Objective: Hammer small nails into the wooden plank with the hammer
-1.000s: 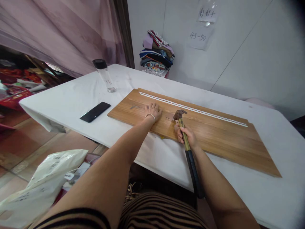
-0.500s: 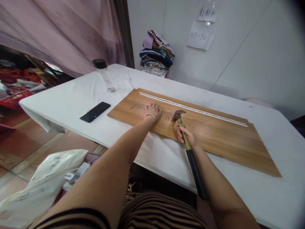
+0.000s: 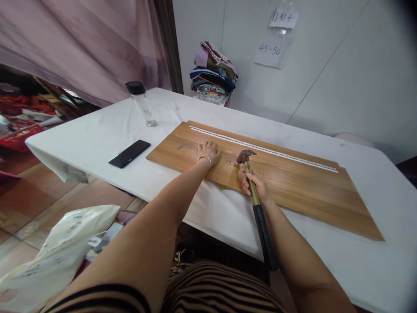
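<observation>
My right hand [image 3: 256, 184] is wrapped round the upper part of the handle of a claw hammer [image 3: 265, 234]. Its rusty head is over the board, and the black grip slants down past the table edge toward me. My left hand [image 3: 209, 152], with a bracelet at the wrist, lies flat on the wooden board [image 3: 309, 191], fingers spread. Left of that hand a few nails [image 3: 183, 147] lie together on the wood. Small dark spots [image 3: 230, 161] show on the board between my hands; I cannot tell whether they are nail heads or holes.
Two white strips [image 3: 260, 148] run along the board's far side. Left of the board, a black phone [image 3: 129, 153] lies on the white-covered table [image 3: 97, 130], with a clear bottle [image 3: 143, 106] standing behind it. Folded clothes [image 3: 213, 74] are stacked against the wall.
The hammer has tilted slightly in my right hand: its head is a little to the right and the grip end a little to the left. My left hand stays in place.
</observation>
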A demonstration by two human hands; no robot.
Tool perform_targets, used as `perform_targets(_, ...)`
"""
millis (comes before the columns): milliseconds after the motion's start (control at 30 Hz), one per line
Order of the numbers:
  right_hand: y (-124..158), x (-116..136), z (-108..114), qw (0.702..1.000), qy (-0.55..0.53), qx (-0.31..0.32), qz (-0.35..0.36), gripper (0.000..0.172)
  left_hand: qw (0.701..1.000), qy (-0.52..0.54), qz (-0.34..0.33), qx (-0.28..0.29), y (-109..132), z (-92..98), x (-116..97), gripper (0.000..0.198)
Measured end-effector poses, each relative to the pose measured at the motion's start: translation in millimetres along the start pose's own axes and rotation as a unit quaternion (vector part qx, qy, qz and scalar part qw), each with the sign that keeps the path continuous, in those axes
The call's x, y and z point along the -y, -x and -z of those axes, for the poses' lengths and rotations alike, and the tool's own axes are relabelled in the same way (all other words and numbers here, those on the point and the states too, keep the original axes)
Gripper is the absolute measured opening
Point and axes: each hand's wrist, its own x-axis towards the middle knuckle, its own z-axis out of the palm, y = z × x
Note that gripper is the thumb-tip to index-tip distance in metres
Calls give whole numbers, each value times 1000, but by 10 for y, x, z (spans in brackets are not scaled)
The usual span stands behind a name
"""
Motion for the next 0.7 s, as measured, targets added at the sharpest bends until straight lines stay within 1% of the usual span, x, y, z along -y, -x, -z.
perform_targets(167, 0, 4, -5, 1000, -1, 8, -12, 37, 1000, 2, -4, -3, 2, -4, 3, 43)
perform_targets(333, 2, 2, -14, 1000, 0, 1, 1, 36, 1000, 0, -3, -2, 2, 1, 3, 43)
perform_targets(500, -2, 2, -5, 1000, -3, 9, -12, 38, 1000, 0, -4, 2, 0, 5, -5, 44)
perform_targets(700, -4, -11, 4, 1000, -7, 6, 0, 37, 1000, -5, -1, 2, 7, 18, -11, 43)
